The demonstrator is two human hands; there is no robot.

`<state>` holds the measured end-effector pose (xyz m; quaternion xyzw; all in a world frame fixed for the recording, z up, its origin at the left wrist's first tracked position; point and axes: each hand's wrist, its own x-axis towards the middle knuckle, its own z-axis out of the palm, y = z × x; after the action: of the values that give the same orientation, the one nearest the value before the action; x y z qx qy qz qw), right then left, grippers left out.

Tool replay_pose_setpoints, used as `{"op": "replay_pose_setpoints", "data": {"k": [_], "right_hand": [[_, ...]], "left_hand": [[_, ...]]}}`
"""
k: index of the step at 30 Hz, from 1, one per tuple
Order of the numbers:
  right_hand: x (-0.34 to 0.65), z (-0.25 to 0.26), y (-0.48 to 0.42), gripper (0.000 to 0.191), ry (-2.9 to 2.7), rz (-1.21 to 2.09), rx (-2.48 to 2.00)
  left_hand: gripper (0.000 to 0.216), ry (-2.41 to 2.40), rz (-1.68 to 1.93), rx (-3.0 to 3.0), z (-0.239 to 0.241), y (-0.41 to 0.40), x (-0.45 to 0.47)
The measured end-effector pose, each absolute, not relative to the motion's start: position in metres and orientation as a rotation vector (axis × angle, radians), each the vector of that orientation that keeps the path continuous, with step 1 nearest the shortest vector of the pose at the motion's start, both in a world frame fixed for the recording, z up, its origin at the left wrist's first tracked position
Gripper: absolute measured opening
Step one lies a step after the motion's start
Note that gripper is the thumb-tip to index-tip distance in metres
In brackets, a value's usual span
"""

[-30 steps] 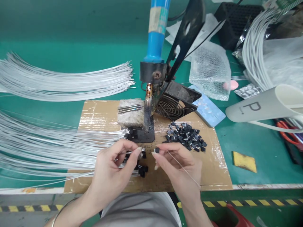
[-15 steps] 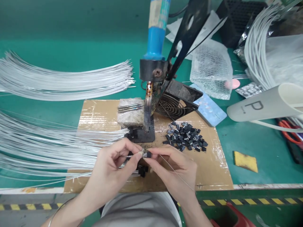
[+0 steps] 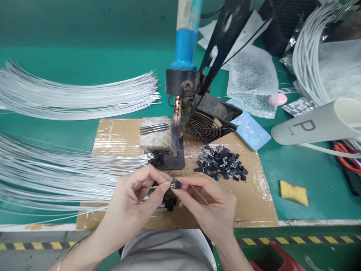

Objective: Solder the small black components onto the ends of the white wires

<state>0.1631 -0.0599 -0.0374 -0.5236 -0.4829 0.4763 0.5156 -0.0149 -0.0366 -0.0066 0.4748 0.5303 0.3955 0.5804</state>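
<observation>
Black connector: you hold one small black connector [image 3: 177, 184] pinched at the fingertips of your right hand [image 3: 210, 205], just above the near part of the cardboard mat [image 3: 118, 139].
Right grip: closed. Thumb and forefinger are clamped on the connector and the other fingers are curled under.
Left grip: closed. Your left hand [image 3: 135, 199] pinches a wire end [image 3: 158, 186] between thumb and forefinger, with its tip at the connector.
Contact: your two sets of fingertips touch at the connector. Whether the wire is seated in it cannot be told.
Loose wire: a thin loose wire [image 3: 210, 205] runs from your right fingertips back across that hand toward the wrist.
Change: one second ago your hands were apart, with the connector clear of the wire end. Half a second ago they had met, and nothing has shifted since.
Beneath the hands: finished black pieces [image 3: 169, 205] lie on the mat just under your fingers.
Stock: a pile of connectors [image 3: 221, 167] lies on the mat, near your right hand.
Wire bundle: the near wire bundle [image 3: 56, 177] fans in from the left to your left hand.
Iron: the soldering iron [image 3: 184, 49] stands upright behind your hands, with its tip down on a dark plate [image 3: 169, 163].
Fan: a small fan [image 3: 207, 120] leans just right of the iron.
</observation>
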Motion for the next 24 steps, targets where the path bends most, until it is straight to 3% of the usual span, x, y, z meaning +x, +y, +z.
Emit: {"op": "replay_pose_setpoints", "data": {"k": [11, 15, 20, 24], "right_hand": [[0.165, -0.039, -0.063, 0.024, -1.277, 1.037, -1.241], [0.167, -0.038, -0.067, 0.036, -1.208, 1.107, -1.312], [0.167, -0.034, -0.069, 0.013, -1.203, 1.069, -1.413], [0.168, -0.029, -0.065, 0.030, -1.273, 1.037, -1.424]], "left_hand": [[0.012, 1.372, 0.860, 1.180, -0.002, -0.033, -0.012], [0.011, 1.414, 0.886, 1.184, 0.001, -0.029, -0.010], [0.011, 1.446, 0.846, 1.200, 0.005, -0.021, -0.006], [0.010, 1.457, 0.827, 1.231, 0.005, -0.016, -0.006]]}}
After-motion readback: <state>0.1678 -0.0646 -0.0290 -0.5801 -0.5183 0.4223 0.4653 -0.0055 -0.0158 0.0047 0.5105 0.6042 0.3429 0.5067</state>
